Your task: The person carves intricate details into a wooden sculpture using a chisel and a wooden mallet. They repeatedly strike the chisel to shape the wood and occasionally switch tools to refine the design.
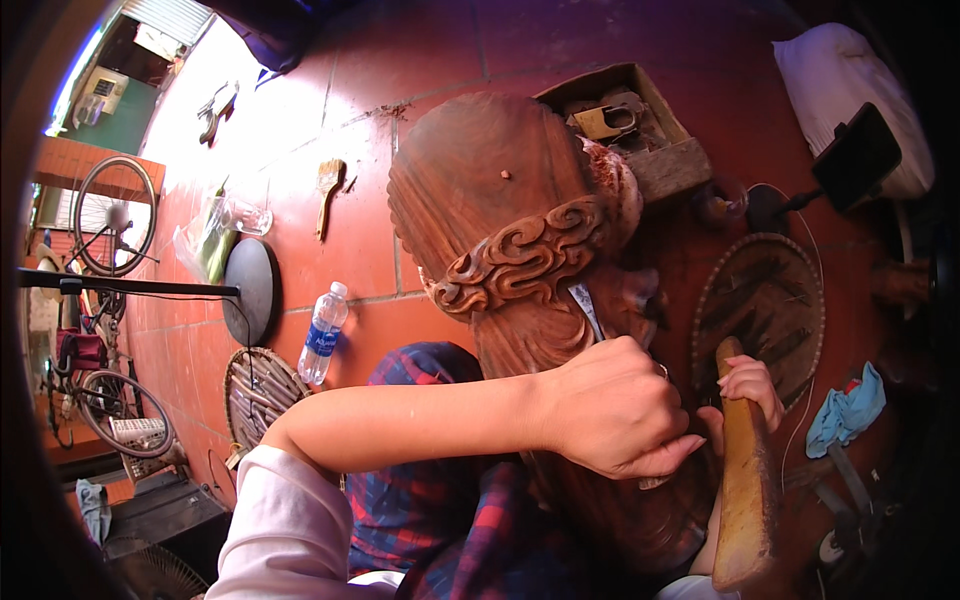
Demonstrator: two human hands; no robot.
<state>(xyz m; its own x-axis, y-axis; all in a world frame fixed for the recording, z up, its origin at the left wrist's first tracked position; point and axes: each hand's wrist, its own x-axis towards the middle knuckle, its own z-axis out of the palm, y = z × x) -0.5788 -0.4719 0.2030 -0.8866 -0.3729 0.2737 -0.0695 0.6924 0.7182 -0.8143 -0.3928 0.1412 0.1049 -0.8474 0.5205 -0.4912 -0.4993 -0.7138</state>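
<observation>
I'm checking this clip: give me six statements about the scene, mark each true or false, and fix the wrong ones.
1. The left hand grips a metal tool. True.
2. The right hand is empty. False: it holds a mallet.
3. The brush lies on the floor. True.
4. The cloth is yellow. False: it is light blue.
5. Carved curls cross the carving. True.
6. The bottle is right of the carving. False: it is left of it.

Woodcarving workspace on red floor tiles (360,230), shown by a scroll-carved wooden sculpture (520,245), wooden mallet (745,470) and basket (229,395) of slender tools (268,393).
</observation>
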